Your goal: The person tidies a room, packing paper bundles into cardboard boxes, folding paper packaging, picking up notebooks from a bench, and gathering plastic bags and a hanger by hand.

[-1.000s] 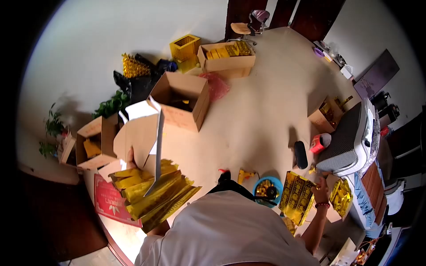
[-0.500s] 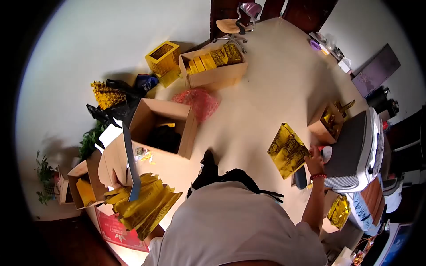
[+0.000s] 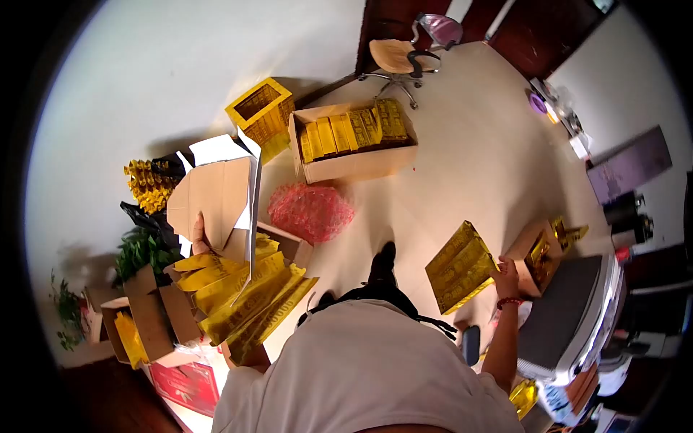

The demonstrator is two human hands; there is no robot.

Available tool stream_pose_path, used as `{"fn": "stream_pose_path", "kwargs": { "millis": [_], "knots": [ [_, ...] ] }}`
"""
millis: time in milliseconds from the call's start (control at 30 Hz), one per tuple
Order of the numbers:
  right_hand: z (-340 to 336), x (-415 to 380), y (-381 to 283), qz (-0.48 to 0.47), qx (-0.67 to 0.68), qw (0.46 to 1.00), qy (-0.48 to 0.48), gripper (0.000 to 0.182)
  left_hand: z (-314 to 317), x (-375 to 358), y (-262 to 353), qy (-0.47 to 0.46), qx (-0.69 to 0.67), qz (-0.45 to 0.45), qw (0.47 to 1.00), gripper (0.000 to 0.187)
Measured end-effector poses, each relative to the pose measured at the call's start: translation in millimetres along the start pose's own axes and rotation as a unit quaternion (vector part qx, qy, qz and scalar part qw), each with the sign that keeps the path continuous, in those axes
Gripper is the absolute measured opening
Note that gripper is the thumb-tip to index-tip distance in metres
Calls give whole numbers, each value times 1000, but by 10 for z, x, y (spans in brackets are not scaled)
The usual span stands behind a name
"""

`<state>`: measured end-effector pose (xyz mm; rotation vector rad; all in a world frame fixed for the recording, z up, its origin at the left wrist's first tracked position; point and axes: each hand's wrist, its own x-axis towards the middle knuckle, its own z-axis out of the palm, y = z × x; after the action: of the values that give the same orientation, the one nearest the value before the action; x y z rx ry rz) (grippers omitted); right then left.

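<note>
My left hand [image 3: 199, 235] is closed on a folded cardboard piece [image 3: 211, 193] with white flaps, its fingers showing over the brown face. Crumpled gold printed sheets [image 3: 253, 292] lie against the cardboard and over my left forearm; most of that hand is hidden. On the other side, my right hand [image 3: 505, 277] pinches the edge of a flat gold packet [image 3: 462, 267] with dark printing. It hangs above the floor, a little left of a small carton [image 3: 533, 254] with gold pieces inside.
Ahead stands a carton [image 3: 354, 169] filled with gold packets, next to a gold open box [image 3: 263, 108]. A red plastic bag [image 3: 310, 211] lies on the floor. A swivel chair [image 3: 393, 56] is farther back; a grey chair [image 3: 563, 310] is close on the right.
My view has moved forward. The cardboard and gold sheets in my left hand have risen and now cover most of the open brown box. My right hand still holds the gold packet, now lower.
</note>
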<state>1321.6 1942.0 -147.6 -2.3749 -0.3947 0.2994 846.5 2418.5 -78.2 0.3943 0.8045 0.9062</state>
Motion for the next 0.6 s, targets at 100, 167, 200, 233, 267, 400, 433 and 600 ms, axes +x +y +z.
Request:
{"fn": "stream_pose_path", "kwargs": {
  "millis": [100, 167, 200, 233, 267, 400, 433, 600],
  "knots": [
    [273, 959, -370, -45, 5, 997, -55, 48, 127, 175, -178, 77, -12, 65, 995, 49],
    [520, 1502, -644, -63, 11, 992, -109, 45, 136, 217, -354, 140, -12, 124, 982, 48],
    [666, 1768, -784, -93, 12, 987, -130, 43, 135, 215, -421, 167, -14, 151, 974, 47],
    [847, 2047, -893, -124, 12, 981, -151, 42, 96, 192, -519, 191, -14, 176, 966, 47],
    [1032, 2321, -1020, -143, 30, 973, -178, 40, -1, 132, -620, 201, -23, 211, 956, 43],
    [1723, 3122, -1644, -193, 26, 948, -250, 35, 240, -190, -881, 268, 51, 316, 909, 46],
    [1868, 3244, -1837, -182, 31, 946, -268, 36, 476, -291, -900, 260, 47, 325, 908, 46],
    [2762, 3746, -2418, -132, 59, 936, -321, 40, 796, -481, -804, 318, -105, 280, 900, 41]
  ]
}}
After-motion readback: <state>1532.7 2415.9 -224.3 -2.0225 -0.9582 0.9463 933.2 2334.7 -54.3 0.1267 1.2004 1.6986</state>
